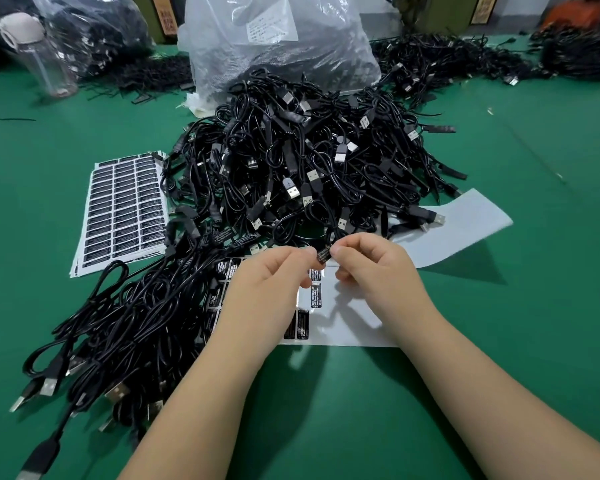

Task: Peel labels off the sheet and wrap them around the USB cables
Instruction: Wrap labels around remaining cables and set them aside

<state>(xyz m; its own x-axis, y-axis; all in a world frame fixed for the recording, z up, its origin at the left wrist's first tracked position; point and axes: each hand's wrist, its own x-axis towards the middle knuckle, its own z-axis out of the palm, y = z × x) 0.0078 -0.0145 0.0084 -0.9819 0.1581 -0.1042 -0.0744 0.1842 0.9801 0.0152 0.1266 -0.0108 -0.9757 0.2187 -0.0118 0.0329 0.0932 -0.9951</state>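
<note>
Head view: cables (312, 161) beside plastic bag (278, 43)

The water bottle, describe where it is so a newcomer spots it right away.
Start at the big clear plastic bag behind the cable pile, then look to the far left corner of the green table. The bottle stands upright there, the only clear thing with a pale flip lid.

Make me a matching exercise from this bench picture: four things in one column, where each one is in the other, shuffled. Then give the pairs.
Things:
1. water bottle
2. full label sheets
3. label
4. clear plastic bag

Places:
A. pinched between the left hand and right hand
B. behind the cable pile
C. far left corner
D. flat, left of the pile

Pairs: 1-C, 2-D, 3-A, 4-B
</note>
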